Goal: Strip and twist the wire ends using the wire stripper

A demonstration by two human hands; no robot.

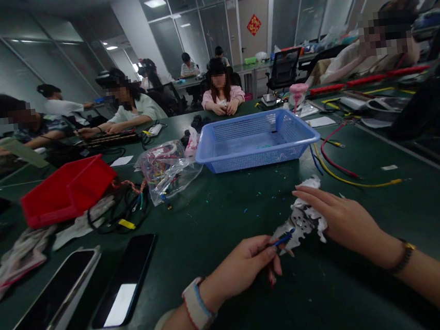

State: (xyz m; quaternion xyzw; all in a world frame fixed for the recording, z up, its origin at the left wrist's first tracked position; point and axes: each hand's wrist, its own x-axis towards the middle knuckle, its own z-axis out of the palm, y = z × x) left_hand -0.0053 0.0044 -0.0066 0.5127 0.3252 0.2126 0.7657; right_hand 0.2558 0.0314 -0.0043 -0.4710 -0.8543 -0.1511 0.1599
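Note:
My left hand (245, 266) is closed, with thumb and fingers pinching a short blue wire (286, 237). A thin reddish end pokes out below those fingers. The wire's tip lies against the jaws of a metal wire stripper (300, 220), whose plate has notches and holes. Around the tool's handles is crumpled white tissue (320, 224). My right hand (339, 215) is wrapped over the tissue and handles, hiding most of them. Both hands are just above the dark green table (218, 222).
A blue mesh basket (258, 156) stands ahead. Left of it are a clear bag of wires (170, 172) and a red bin (67, 192). Two phones (131, 272) lie at left. Loose coloured wires (346, 181) lie at right. Several people sit around the table.

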